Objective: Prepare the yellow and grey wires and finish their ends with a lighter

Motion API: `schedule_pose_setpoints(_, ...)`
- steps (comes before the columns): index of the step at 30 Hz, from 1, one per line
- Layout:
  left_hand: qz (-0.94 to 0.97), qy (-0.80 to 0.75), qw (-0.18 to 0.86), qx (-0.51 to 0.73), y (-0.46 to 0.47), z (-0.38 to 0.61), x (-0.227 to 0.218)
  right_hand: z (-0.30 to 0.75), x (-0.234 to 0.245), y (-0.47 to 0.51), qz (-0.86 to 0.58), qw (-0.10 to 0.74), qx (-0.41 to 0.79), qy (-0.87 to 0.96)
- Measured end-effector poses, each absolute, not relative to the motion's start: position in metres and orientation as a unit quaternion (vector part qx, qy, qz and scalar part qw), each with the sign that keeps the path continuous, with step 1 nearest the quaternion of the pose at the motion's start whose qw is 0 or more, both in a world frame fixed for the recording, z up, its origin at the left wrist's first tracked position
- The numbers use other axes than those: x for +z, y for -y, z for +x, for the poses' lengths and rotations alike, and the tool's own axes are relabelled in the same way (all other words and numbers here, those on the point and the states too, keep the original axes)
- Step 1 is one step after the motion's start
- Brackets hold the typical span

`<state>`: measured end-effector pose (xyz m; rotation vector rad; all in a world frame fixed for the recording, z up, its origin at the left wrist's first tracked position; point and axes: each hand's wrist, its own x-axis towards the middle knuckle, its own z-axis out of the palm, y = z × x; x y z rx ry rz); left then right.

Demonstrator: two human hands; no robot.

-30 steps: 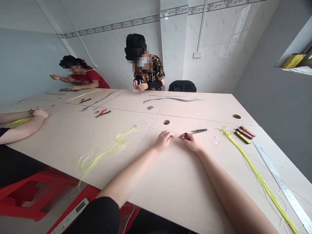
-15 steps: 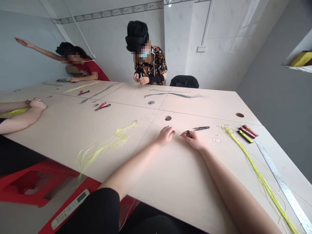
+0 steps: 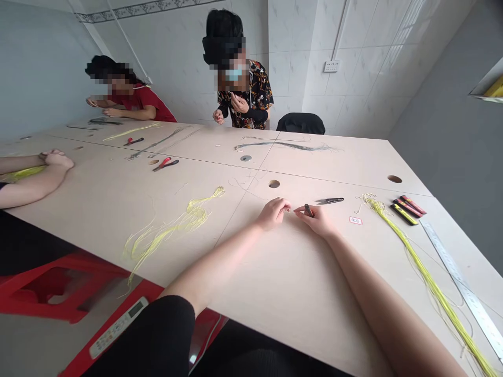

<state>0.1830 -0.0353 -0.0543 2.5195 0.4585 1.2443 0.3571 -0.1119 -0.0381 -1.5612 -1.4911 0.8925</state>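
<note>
My left hand [image 3: 272,212] rests on the pale table [image 3: 294,277] with its fingers curled, pinching something tiny that I cannot make out at the fingertips. Close to its right, my right hand [image 3: 317,219] is closed round a small dark tool with a red tip [image 3: 308,210]. The two sets of fingertips almost meet. Black thread snips [image 3: 329,200] lie on the table just beyond my right hand. A small red-and-white label [image 3: 356,220] lies to its right.
A long bundle of yellow strands [image 3: 424,275] and a steel ruler [image 3: 461,285] run along the right side, with dark red-and-yellow tools [image 3: 407,207] at their far end. Another yellow bundle [image 3: 173,230] lies left. Three other people sit around the table; a red stool [image 3: 47,290] stands below.
The view has tilted down a little. My hands stay together at the same spot. The person in the patterned shirt has lifted one hand toward the face; the person in red lowered an outstretched arm.
</note>
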Motion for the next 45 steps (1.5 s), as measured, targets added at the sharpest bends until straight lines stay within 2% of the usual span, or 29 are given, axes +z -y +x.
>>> schedule_pose_setpoints(5,0.860,-0.173,0.182,0.444,0.039,0.183,-0.054,0.364,-0.041,0.102,-0.549,0.481,0.482,0.484)
schedule_pose_setpoints(9,0.833,-0.191,0.209,0.476,0.042,0.182,-0.053,0.371,-0.047,0.099,-0.501,0.531,0.486,0.480)
schedule_pose_setpoints(15,0.832,-0.198,0.236,0.462,0.042,0.182,-0.054,0.362,-0.041,0.105,-0.542,0.467,0.431,0.550)
schedule_pose_setpoints(19,0.832,-0.187,0.238,0.465,0.042,0.182,-0.054,0.359,-0.040,0.104,-0.525,0.428,0.453,0.579)
schedule_pose_setpoints(34,0.854,-0.135,0.202,0.460,0.050,0.185,-0.051,0.360,-0.030,0.109,-0.496,0.405,0.491,0.591)
schedule_pose_setpoints(45,0.845,-0.148,0.245,0.451,0.051,0.186,-0.052,0.360,-0.033,0.107,-0.495,0.403,0.462,0.615)
